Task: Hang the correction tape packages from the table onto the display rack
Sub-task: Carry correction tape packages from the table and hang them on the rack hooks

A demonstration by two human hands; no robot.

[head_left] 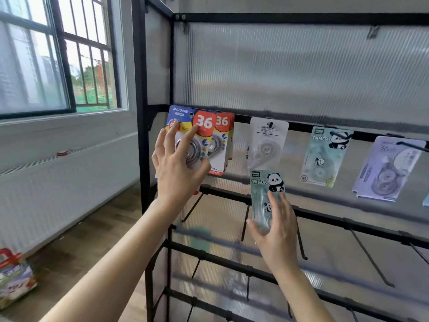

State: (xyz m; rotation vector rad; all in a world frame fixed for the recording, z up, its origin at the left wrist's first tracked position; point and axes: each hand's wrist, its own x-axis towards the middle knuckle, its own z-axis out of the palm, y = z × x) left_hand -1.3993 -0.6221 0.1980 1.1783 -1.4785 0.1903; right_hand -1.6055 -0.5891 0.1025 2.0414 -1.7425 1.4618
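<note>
My left hand (177,163) presses spread, straight fingers against the front blue-and-red "36" correction tape package (197,129), which hangs with several like it at the left end of the black display rack (301,126). My right hand (276,226) grips a pale green panda correction tape package (267,189) upright, just below a clear white package (267,142) hanging on a hook. Further right hang another panda package (325,156) and a lilac package (387,168).
Bare black hooks (369,259) stick out from the lower rails of the rack. A window (58,54) and a white wall panel lie to the left. A colourful bag (14,277) sits on the wooden floor at bottom left.
</note>
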